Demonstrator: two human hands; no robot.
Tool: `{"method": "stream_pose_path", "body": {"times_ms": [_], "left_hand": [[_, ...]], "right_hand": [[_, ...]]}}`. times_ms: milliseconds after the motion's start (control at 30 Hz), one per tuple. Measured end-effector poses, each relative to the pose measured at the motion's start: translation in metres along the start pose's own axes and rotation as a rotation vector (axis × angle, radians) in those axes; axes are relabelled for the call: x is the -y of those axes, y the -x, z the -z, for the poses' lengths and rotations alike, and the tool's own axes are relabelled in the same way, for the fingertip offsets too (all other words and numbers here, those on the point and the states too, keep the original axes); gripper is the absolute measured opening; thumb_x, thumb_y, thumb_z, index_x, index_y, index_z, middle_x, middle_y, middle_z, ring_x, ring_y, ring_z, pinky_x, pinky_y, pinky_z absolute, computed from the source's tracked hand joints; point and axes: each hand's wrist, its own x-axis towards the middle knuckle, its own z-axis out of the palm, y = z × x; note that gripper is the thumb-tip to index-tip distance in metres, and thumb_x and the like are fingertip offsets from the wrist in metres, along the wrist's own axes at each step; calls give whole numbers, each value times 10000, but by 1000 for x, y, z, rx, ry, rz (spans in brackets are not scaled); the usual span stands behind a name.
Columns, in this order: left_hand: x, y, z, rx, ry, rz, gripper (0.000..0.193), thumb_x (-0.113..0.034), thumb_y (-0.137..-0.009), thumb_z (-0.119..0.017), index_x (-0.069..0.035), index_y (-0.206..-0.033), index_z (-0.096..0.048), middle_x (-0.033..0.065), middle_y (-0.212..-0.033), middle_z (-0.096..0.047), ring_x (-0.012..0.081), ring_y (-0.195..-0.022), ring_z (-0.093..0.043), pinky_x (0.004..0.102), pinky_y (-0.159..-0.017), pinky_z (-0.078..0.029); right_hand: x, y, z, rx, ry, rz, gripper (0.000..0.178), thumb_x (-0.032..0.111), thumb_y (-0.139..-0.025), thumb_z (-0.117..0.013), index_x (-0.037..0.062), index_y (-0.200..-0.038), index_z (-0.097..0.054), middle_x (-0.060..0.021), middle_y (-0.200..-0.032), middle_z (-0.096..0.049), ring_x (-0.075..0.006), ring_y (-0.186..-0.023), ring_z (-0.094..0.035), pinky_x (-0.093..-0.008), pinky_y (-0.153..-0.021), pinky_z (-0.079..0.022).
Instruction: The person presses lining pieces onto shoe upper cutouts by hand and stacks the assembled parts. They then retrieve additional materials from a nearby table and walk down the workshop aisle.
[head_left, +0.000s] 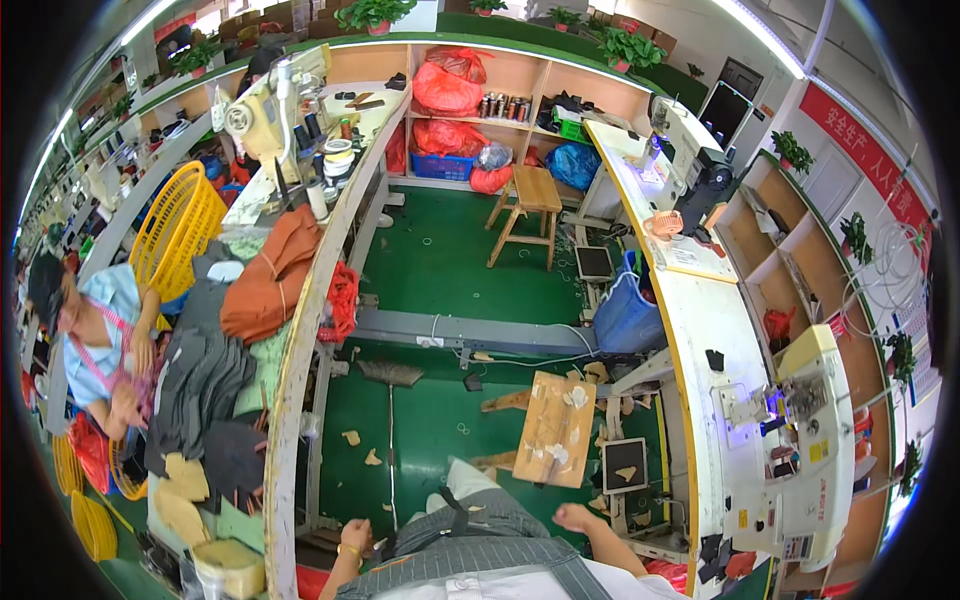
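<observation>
My left hand (355,536) hangs low beside my apron (480,525), its fingers curled. A small pale bit shows at the fingertips, too small to make out. Closest to that hand is the handle of a broom (390,440), which lies on the floor with its brush end (390,373) away from me; a gap shows between hand and handle. My right hand (573,517) is loosely closed at my other side, and nothing shows in it. Just beyond stands a wooden stool (553,430) with pale scraps on its seat.
Sewing machines stand on the right bench (690,310). A pedal (625,466) sits below it. A grey beam (470,330) crosses the floor ahead, beside a blue bin (628,312). Dark cut pieces (205,375) cover the left table, where another person (105,345) works.
</observation>
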Motion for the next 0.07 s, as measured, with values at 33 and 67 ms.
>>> {"method": "stream_pose_path", "body": {"times_ms": [33, 67], "left_hand": [[-37, -26, -8, 4, -29, -116, 260, -265, -873, -604, -6, -885, -619, 67, -731, -644, 148, -632, -610, 286, -599, -499], [-65, -53, -15, -11, -51, -230, 281, -277, -881, -595, 2, -902, -619, 72, -753, -651, 143, -643, -611, 277, -617, -502]], "right_hand": [[-34, -21, -26, 3, 51, -33, 304, 392, -821, -583, 131, -959, -654, -132, -949, -669, -311, -902, -628, -386, -830, -477], [-23, -41, -11, 6, 45, -28, 304, 392, -821, -583, 131, -959, -654, -132, -949, -669, -311, -902, -628, -386, -830, -477]]}}
